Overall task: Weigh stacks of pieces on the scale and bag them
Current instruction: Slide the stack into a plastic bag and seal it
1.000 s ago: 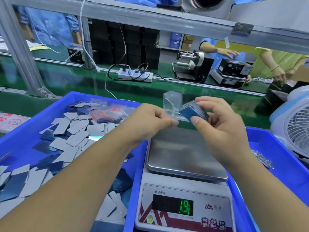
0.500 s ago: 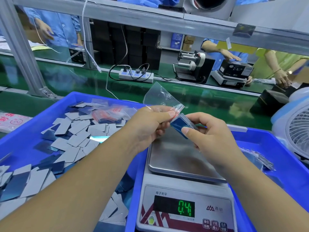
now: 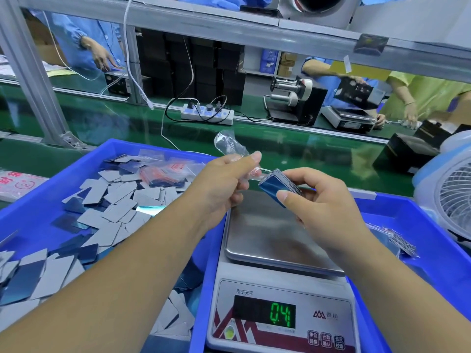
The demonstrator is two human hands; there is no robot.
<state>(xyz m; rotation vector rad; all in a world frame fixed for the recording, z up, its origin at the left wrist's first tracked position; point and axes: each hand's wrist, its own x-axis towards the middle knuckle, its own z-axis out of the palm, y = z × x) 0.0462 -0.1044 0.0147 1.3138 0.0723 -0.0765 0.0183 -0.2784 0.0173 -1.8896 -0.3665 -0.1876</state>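
Note:
Above the far edge of the scale (image 3: 277, 240), my left hand (image 3: 221, 184) pinches a small clear plastic bag (image 3: 230, 146) that sticks up from its fingers. My right hand (image 3: 316, 200) grips a stack of blue-faced pieces (image 3: 276, 184), its end at the bag's mouth. The steel pan of the scale carries nothing and the display reads 0.41. Loose grey and blue pieces (image 3: 102, 207) lie scattered in the blue tray (image 3: 33, 212) on the left.
A second blue tray (image 3: 433, 245) on the right holds the scale and some filled bags (image 3: 392, 238). A white fan (image 3: 451, 200) stands at the right edge. Beyond the trays runs a green conveyor with a power strip (image 3: 206, 114); other people work across it.
Both hands have come lower and closer over the scale. The stack has tipped toward the bag's mouth. The scale reading dropped from 1.9 to 0.41.

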